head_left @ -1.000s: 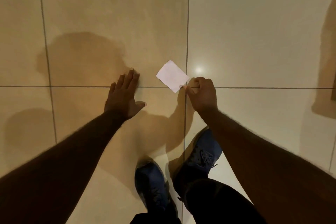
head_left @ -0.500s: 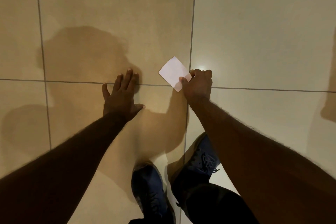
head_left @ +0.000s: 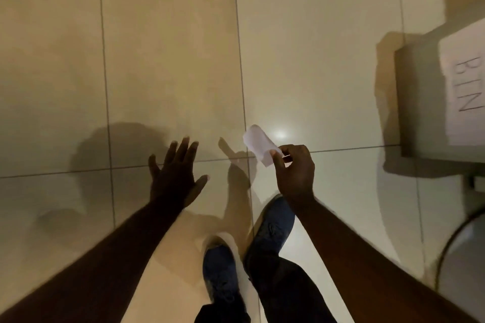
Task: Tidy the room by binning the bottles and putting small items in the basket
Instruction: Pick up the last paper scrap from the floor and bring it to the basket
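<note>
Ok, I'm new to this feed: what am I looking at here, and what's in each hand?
There is no machine here: a person wears one camera on the head, looking down at their own arms and blue shoes. The surface is a tiled floor. The right hand pinches a small white piece of paper in its grip, above the floor. The left hand is spread open and holds nothing. At the right edge stands a box with a sheet reading BIN. The picture is blurred, so finer detail is unclear.
</note>
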Tool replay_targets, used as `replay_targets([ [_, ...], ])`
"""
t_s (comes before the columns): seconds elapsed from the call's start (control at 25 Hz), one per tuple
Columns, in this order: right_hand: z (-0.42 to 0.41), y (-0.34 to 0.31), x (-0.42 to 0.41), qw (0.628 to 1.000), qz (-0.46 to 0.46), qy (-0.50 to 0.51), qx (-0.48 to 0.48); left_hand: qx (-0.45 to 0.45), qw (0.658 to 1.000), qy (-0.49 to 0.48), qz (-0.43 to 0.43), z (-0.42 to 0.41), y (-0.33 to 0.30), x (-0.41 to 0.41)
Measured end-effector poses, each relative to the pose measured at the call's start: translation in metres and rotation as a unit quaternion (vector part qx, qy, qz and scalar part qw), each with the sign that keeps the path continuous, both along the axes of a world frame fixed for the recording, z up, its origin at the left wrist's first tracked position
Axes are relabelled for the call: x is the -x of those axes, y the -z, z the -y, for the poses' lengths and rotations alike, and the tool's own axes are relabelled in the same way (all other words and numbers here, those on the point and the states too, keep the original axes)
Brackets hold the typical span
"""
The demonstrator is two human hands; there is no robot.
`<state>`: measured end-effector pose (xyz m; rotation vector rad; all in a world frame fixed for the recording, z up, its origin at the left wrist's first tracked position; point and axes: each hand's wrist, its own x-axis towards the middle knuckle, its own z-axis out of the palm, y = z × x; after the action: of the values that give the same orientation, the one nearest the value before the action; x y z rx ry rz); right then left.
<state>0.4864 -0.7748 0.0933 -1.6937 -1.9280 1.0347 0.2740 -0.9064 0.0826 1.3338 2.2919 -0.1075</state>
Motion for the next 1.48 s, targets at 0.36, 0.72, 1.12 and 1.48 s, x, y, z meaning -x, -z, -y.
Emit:
replay_targets([
  [0.36, 0.031, -0.311, -0.066, 0.98, -0.058, 0.189, 0.004, -0.118, 0.99, 0.073, 0.037, -0.021, -0.302, -0.065],
  [0.72, 0.147, -0.532, -0.199, 0.915, -0.108, 0.388, -0.013, -0.165, 0.945, 0.239, 0.149, 0.013, -0.523, -0.184],
  [1.12, 0.216, -0.58, -0.32, 0.82, -0.127, 0.551, -0.093, -0.196, 0.847, 0.479, 0.125, -0.039, -0.594, -0.336],
  [1.48, 0.257, -0.585, -0.444, 0.777, -0.129, 0.606, -0.111, -0.213, 0.792, 0.557, 0.129, -0.048, -0.628, -0.473],
])
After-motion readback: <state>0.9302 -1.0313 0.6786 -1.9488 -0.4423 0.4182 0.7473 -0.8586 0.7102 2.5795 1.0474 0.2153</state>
